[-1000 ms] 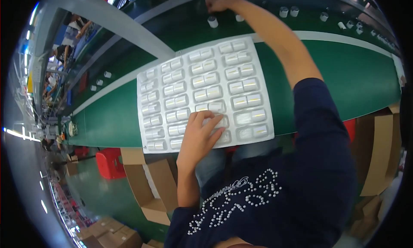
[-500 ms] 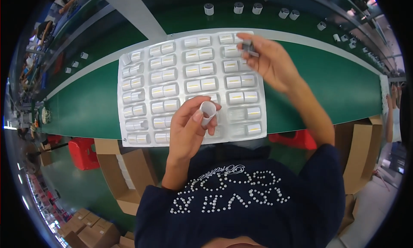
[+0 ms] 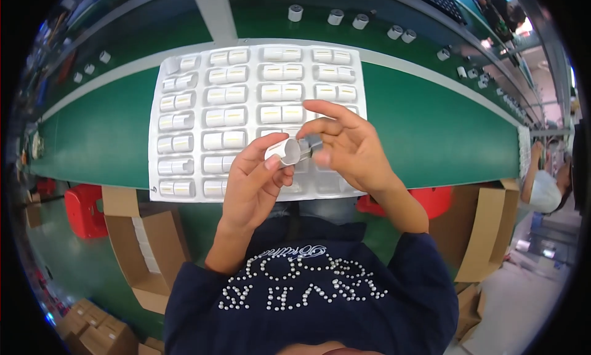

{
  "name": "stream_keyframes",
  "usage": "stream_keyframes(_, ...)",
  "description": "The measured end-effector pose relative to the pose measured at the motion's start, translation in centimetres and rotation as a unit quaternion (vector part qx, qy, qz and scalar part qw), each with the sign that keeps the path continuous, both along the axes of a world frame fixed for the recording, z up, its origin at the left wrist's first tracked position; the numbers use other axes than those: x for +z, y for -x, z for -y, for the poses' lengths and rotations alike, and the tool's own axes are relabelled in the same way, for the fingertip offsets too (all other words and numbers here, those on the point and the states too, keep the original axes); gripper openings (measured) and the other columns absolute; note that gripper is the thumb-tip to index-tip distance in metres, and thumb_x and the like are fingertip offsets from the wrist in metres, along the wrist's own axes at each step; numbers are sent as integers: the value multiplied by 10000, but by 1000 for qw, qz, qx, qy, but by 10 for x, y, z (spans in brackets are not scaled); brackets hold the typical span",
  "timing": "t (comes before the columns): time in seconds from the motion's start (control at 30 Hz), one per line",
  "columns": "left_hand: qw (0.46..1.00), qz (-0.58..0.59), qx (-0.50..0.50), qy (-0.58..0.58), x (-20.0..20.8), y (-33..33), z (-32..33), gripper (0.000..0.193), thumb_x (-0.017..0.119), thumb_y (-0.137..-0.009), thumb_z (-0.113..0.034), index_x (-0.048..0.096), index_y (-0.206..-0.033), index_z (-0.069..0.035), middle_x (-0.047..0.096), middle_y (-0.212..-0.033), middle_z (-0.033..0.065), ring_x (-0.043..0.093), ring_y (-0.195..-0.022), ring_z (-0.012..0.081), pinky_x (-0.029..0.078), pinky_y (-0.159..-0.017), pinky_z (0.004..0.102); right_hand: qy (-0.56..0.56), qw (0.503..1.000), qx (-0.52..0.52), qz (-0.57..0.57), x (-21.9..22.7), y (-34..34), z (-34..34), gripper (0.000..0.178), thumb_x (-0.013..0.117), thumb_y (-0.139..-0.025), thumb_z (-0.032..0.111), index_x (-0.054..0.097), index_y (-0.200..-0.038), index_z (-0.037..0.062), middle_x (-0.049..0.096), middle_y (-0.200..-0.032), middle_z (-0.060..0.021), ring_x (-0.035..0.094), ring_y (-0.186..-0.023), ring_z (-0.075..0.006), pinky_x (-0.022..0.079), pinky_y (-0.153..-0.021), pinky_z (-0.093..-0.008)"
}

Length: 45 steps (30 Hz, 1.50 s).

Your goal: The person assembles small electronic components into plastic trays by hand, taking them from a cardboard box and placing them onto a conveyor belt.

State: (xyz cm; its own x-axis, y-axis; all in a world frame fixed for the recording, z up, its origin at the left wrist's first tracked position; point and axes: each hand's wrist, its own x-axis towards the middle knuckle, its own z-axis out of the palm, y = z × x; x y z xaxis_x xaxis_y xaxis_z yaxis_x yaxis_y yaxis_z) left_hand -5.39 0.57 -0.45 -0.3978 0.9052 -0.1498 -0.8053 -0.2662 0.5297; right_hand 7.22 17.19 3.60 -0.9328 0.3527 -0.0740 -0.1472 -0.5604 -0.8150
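Note:
My left hand [image 3: 249,183] pinches a short white plastic sleeve [image 3: 278,150] with a thin printed line, tilted so its round mouth points right. My right hand [image 3: 351,147] holds a small grey part [image 3: 313,147] between thumb and fingers, close to that mouth; its index finger sticks out. Whether the part touches the sleeve or enters it, I cannot tell. Under both hands lies a white blister tray [image 3: 252,103] with rows of pockets, most holding white sleeves in pairs [image 3: 225,117]. My hands cover some of its lower right pockets.
The tray rests on a green bench [image 3: 418,127]. Beyond its pale edge, several white cylinders [image 3: 335,16] stand on a dark green surface. Open cartons [image 3: 169,235] and red stools [image 3: 83,210] flank me below. Another person [image 3: 545,183] is at the far right.
My right hand has come down and left from the tray's upper right, bringing the grey part to the sleeve. My left hand has turned the sleeve's mouth rightward. The whole view has shifted a little.

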Motion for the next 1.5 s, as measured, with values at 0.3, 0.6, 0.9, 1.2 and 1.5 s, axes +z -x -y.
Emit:
stream_keyframes(0.3, 1000, 5, 10, 5, -11, 11, 8, 314, 630, -962, -63, 575, -1255, 31, 677, -1049, 100, 651, -898, 139, 549, -755, 288, -537, 843, 34, -18, 27, 22, -16, 612, 824, -690, -84, 580, -1250, -56, 733, -1052, -186, 697, -951, -246, 545, -884, -361)
stream_keyframes(0.6, 990, -82, 39, 109, -4, 14, -17, 378, 601, -990, -92, 553, -1346, 25, 675, -1054, 80, 629, -921, 112, 531, -792, 274, -626, 774, 91, -24, 37, 46, -35, 507, 806, -728, -15, 640, -1207, -29, 750, -1015, -143, 692, -982, -311, 555, -854, -373)
stream_keyframes(0.9, 970, -204, -7, 135, -8, 17, -31, 510, 708, -877, 18, 518, -1350, 18, 642, -1145, 79, 634, -978, 105, 540, -789, 245, -714, 686, 38, -133, 8, 46, -27, 384, 780, -745, -2, 644, -1101, -53, 688, -1110, -160, 687, -986, -340, 578, -869, -396)
stream_keyframes(1.2, 900, -390, 78, 180, 29, 24, -27, 523, 760, -854, -90, 533, -1312, 19, 594, -1218, 111, 601, -1041, 186, 510, -878, 325, -766, 627, -98, -105, -7, 113, -102, 339, 799, -748, 61, 677, -1065, 69, 685, -981, -106, 692, -914, -273, 560, -822, -358)
stream_keyframes(1.5, 606, -778, -137, 92, 5, 53, 35, 366, 814, -756, -144, 691, -1093, -72, 584, -1282, 124, 574, -963, 310, 524, -800, 381, -709, 681, -13, 184, -63, 226, -325, 543, 779, -798, 144, 563, -1276, 6, 676, -1168, -148, 674, -1067, -255, 527, -972, -368)
